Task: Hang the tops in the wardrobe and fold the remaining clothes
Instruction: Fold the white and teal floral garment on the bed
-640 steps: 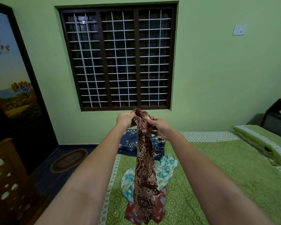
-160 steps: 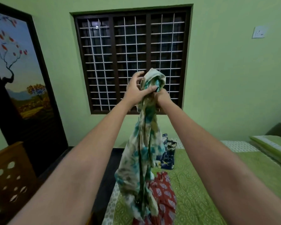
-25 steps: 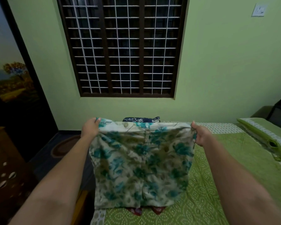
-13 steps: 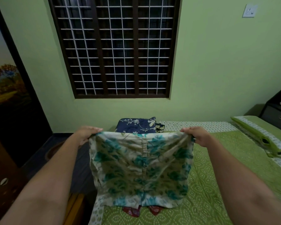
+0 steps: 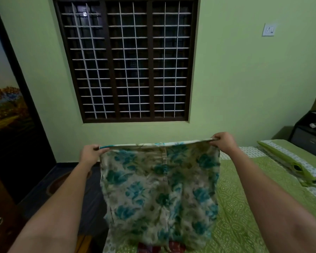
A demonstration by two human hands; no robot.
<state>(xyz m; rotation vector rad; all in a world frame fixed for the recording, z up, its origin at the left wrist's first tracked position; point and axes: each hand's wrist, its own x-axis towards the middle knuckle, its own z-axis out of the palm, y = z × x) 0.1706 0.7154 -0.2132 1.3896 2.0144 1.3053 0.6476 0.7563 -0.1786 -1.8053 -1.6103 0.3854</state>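
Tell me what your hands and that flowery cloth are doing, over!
Left hand and right hand each pinch a top corner. Floral cloth spread out, hanging above the bed. Red garment lies under its hem.

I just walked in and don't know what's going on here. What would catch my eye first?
First, the floral cloth stretched wide at centre, its top edge pinched by the left hand and the right hand, hanging over the near edge of the green bed. Behind it, a dark barred window fills the green wall. A red garment peeks out below the cloth.
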